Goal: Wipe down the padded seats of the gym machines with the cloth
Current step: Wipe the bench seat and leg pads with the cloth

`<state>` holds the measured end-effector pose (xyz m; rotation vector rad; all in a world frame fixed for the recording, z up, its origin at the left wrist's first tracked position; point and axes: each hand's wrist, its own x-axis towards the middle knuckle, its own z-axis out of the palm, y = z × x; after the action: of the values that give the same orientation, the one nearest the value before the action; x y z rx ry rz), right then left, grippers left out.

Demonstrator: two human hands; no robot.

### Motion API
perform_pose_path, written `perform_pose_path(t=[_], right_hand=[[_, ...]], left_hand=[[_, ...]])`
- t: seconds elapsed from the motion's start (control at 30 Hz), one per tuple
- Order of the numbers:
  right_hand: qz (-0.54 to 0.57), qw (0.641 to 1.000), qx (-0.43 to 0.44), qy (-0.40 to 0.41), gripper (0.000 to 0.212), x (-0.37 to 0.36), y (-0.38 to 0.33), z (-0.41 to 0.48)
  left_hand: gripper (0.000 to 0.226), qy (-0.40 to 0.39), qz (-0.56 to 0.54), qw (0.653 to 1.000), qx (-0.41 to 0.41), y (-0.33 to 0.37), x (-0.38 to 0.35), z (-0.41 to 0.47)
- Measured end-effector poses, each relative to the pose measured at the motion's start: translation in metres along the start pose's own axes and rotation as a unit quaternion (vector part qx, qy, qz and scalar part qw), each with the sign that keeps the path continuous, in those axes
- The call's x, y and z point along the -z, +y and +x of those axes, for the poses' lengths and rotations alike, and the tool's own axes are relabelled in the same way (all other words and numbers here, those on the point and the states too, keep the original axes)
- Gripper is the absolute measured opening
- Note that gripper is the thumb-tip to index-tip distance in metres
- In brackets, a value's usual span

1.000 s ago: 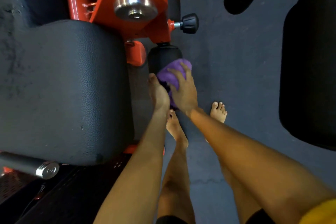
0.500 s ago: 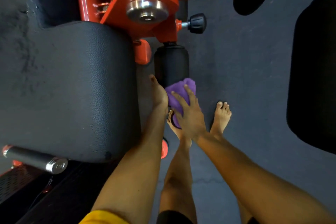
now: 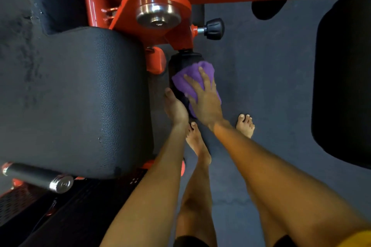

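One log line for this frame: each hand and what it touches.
right hand: presses purple cloth on roller pad | left hand: against roller pad's side, fingers hidden | large seat pad: no hand on it

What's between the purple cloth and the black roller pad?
Nothing visible. The right hand presses the crumpled purple cloth directly onto the black cylindrical roller pad; the left hand rests against the pad's left side.

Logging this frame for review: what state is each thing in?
purple cloth: bunched, pressed on roller pad.
roller pad: partly covered by purple cloth.
right hand: fingers spread, pressing purple cloth.
left hand: against roller pad, fingers hidden.
seat pad: bare, untouched.
knob: untouched.
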<state>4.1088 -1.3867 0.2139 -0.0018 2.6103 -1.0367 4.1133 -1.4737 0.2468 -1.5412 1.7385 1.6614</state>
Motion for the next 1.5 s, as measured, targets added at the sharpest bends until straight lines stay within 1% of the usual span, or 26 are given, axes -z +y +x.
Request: perform_pose_path(t=[0.07, 0.13, 0.2, 0.27, 0.37, 0.4, 0.47, 0.5, 0.57, 0.63, 0.67, 0.73, 0.8, 0.87, 0.9, 0.93, 1.0, 1.03, 1.07, 1.1, 1.17, 1.2, 1.33, 1.4, 1.43, 1.5], right_hand=[[0.025, 0.999, -0.016, -0.026, 0.066, -0.009, 0.005, -0.044], [0.035, 0.998, -0.024, -0.041, 0.067, -0.015, 0.008, -0.076], [0.059, 0.997, -0.033, -0.043, 0.063, -0.015, 0.012, -0.070], [0.077, 0.996, -0.040, -0.033, 0.059, -0.009, 0.014, -0.042], [0.083, 0.995, -0.053, -0.022, 0.057, 0.004, 0.015, 0.001], [0.086, 0.995, -0.053, -0.016, 0.057, 0.009, 0.014, 0.015], [0.083, 0.996, -0.044, -0.006, 0.058, 0.017, 0.011, 0.047], [0.078, 0.996, -0.041, -0.007, 0.059, 0.019, 0.008, 0.060], [0.074, 0.996, -0.045, -0.009, 0.057, 0.021, 0.005, 0.069], [0.067, 0.997, -0.048, -0.001, 0.054, 0.016, 0.002, 0.050], [0.058, 0.998, -0.040, -0.001, 0.055, 0.012, 0.002, 0.033], [0.046, 0.998, -0.033, -0.016, 0.059, 0.004, 0.005, -0.002], [0.058, 0.995, -0.064, -0.049, 0.065, -0.004, 0.008, -0.038], [0.070, 0.993, -0.070, -0.057, 0.072, -0.012, 0.016, -0.069], [0.070, 0.994, -0.061, -0.051, 0.073, -0.014, 0.020, -0.078], [0.080, 0.994, -0.056, -0.043, 0.072, -0.013, 0.021, -0.080], [0.140, 0.988, -0.071, -0.007, 0.068, -0.006, 0.017, -0.067], [0.172, 0.981, -0.087, 0.013, 0.065, -0.001, 0.013, -0.055], [0.194, 0.975, -0.102, 0.034, 0.063, 0.005, 0.008, -0.039], [0.194, 0.973, -0.110, 0.060, 0.064, 0.010, 0.003, -0.023], [0.182, 0.973, -0.118, 0.075, 0.065, 0.016, -0.006, 0.007], [0.170, 0.977, -0.110, 0.071, 0.062, 0.017, -0.011, 0.019], [0.080, 0.996, -0.008, 0.028, 0.059, 0.011, -0.018, 0.044], [0.047, 0.998, 0.028, 0.013, 0.060, 0.009, -0.004, 0.045], [0.047, 0.998, 0.035, 0.011, 0.061, 0.007, 0.003, 0.045], [0.055, 0.998, -0.014, 0.011, 0.063, 0.007, 0.015, 0.046]], left_hand=[[0.075, -0.051, 0.024, 0.997, 0.050, 0.016, 0.002, -0.008], [0.076, -0.079, 0.037, 0.995, 0.052, 0.022, 0.004, -0.012], [0.071, -0.072, 0.060, 0.995, 0.038, 0.045, 0.000, -0.039], [0.067, -0.036, 0.011, 0.999, 0.019, 0.020, 0.000, -0.014], [0.101, -0.016, 0.023, 0.999, -0.034, -0.005, -0.006, -0.008], [0.098, -0.020, 0.040, 0.998, -0.033, -0.012, -0.010, -0.014], [0.074, -0.029, 0.055, 0.997, -0.054, -0.010, -0.016, -0.034], [0.070, -0.038, 0.049, 0.997, -0.055, -0.011, -0.017, -0.042], [0.087, -0.056, 0.014, 0.998, -0.041, -0.013, -0.018, -0.043], [0.113, -0.014, -0.038, 0.998, -0.040, -0.027, -0.015, -0.022], [0.114, -0.004, -0.051, 0.998, -0.032, -0.043, -0.016, -0.002], [0.106, 0.001, -0.064, 0.998, -0.009, -0.065, -0.020, 0.027], [0.105, 0.017, -0.071, 0.997, 0.016, -0.089, -0.022, 0.060], [0.109, 0.009, -0.069, 0.997, 0.026, -0.072, -0.019, 0.062], [0.105, -0.002, -0.050, 0.998, 0.033, -0.033, -0.015, 0.034], [0.091, -0.002, -0.045, 0.999, 0.025, 0.000, -0.012, 0.007], [0.066, 0.007, -0.016, 1.000, -0.024, 0.012, -0.010, 0.003], [0.071, -0.025, -0.026, 0.999, -0.008, 0.007, -0.009, 0.006], [0.088, -0.045, -0.025, 0.999, -0.008, 0.003, -0.009, 0.007], [0.105, -0.041, -0.033, 0.998, -0.035, -0.012, -0.011, 0.019], [0.116, -0.022, -0.029, 0.998, -0.047, -0.056, -0.013, 0.046], [0.114, -0.023, -0.023, 0.998, -0.046, -0.073, -0.015, 0.054], [0.098, -0.072, 0.016, 0.996, -0.051, -0.059, -0.010, 0.029], [0.091, -0.064, 0.033, 0.997, -0.042, -0.045, -0.005, 0.018], [0.084, -0.060, 0.030, 0.997, -0.034, -0.029, -0.003, 0.008], [0.064, -0.056, -0.010, 0.997, -0.058, -0.011, -0.002, 0.004]])
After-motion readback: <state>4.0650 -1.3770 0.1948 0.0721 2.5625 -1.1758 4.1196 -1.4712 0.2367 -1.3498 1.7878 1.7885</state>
